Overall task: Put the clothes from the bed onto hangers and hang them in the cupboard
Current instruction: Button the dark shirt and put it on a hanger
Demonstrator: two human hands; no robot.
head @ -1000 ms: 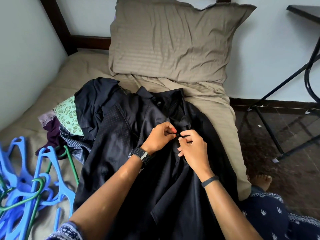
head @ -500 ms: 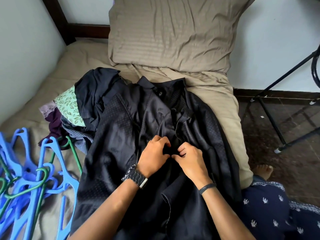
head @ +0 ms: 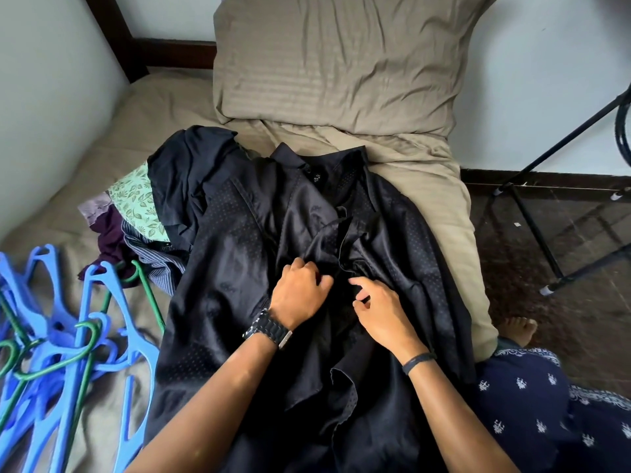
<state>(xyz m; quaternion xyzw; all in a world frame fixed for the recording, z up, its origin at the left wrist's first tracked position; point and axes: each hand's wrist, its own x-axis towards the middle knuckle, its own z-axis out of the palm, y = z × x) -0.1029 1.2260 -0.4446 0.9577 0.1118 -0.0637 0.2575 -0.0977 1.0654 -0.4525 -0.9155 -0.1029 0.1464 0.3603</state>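
Observation:
A black satin shirt [head: 239, 268] lies spread front-up on the bed, collar toward the pillow and front partly open. My left hand [head: 300, 291], with a watch on the wrist, has its fingers curled into the shirt's front edge at mid-chest. Just to its right, my right hand [head: 382, 308] rests on the fabric with loosely curled fingers, index pointing at the placket, nothing pinched. Under the shirt's left side lies a pile of other clothes [head: 136, 213]: green leaf print, purple, striped. Blue and green plastic hangers [head: 68, 336] are heaped at the bed's left. The cupboard is not in view.
A tan pillow [head: 341, 63] leans against the wall at the head of the bed [head: 85, 138]. A black metal frame [head: 532, 213] stands on the dark floor to the right. My foot [head: 515, 329] and patterned blue trousers are at lower right.
Both hands slid down the shirt front from the upper chest to mid-chest. They were pinched together at the placket; now they are slightly apart and the right fingers have loosened.

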